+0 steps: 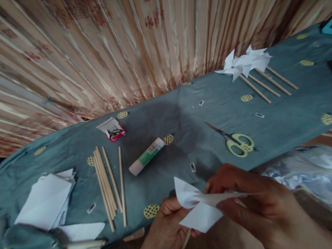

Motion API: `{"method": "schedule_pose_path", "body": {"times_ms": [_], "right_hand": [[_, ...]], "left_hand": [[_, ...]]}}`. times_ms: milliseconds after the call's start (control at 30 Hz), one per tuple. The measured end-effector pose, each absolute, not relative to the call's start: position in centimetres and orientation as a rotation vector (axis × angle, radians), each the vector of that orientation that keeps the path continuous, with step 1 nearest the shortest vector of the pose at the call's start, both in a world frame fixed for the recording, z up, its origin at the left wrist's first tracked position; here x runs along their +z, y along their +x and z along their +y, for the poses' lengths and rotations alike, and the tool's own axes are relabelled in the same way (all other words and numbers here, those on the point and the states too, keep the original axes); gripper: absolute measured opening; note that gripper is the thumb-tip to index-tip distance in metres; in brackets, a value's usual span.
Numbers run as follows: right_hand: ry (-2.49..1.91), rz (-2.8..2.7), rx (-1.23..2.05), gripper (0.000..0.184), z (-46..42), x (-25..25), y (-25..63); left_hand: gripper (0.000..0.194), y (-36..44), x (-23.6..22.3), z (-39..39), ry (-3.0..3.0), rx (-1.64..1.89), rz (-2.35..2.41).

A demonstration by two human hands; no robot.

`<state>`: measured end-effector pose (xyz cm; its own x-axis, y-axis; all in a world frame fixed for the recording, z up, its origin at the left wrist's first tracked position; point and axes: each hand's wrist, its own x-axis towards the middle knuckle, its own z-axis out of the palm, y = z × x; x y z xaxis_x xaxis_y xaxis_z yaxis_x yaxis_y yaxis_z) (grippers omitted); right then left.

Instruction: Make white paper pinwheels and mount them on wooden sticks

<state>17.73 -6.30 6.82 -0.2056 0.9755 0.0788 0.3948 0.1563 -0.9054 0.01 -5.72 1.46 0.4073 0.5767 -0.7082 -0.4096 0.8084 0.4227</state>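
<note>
Grey-green cloth [185,154], printed with yellow pineapples and small black-and-white labels, runs right across the view, creased here and there. Down at the near edge, here are the hands: the left hand [168,227], fingers nearly closed, grips the paper pinwheel [202,217] by its left side, with a thin stick [185,241] poking out below. Over on the other side, the right hand [257,200] curls in, fingertips pinched on the folded paper.

Silvery-blue fabric [321,172] lies beyond the table edge at right. At left, white paper sheets [45,201] sit stacked beside loose wooden sticks [103,182]. Then a glue stick [146,156] lies on its side — green-handled scissors [236,143] to its right, blades apart. Farther back, a small red box [115,131] stands open, metal bits inside; at far right, finished pinwheels [245,64] overlap on 4 sticks. Behind it all — a pleated, shiny curtain [153,31] with reddish prints.
</note>
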Motion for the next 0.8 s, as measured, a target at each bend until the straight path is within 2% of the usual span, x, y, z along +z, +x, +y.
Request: {"method": "schedule_pose_path", "body": {"times_ms": [133,267,533,800], "right_hand": [[-1.356,-1.47,1.296,0.015,-5.7,5.8,17.7],[-1.316,-1.271,1.49,0.022,-4.5,4.2,17.7],[-1.326,-1.242,1.682,0.039,-2.8,2.3,17.9],[-1.368,-1.49,1.776,0.031,-1.9,2.1,17.6]], "left_hand": [[0.04,0.1,1.3,-5.7,0.216,0.644,0.953],[0.029,0.1,1.1,-5.7,0.245,0.678,0.935],[0.027,0.0,0.8,-6.8,0.183,0.745,0.943],[0.031,-0.5,-0.2,-8.8,0.134,0.776,0.964]]}}
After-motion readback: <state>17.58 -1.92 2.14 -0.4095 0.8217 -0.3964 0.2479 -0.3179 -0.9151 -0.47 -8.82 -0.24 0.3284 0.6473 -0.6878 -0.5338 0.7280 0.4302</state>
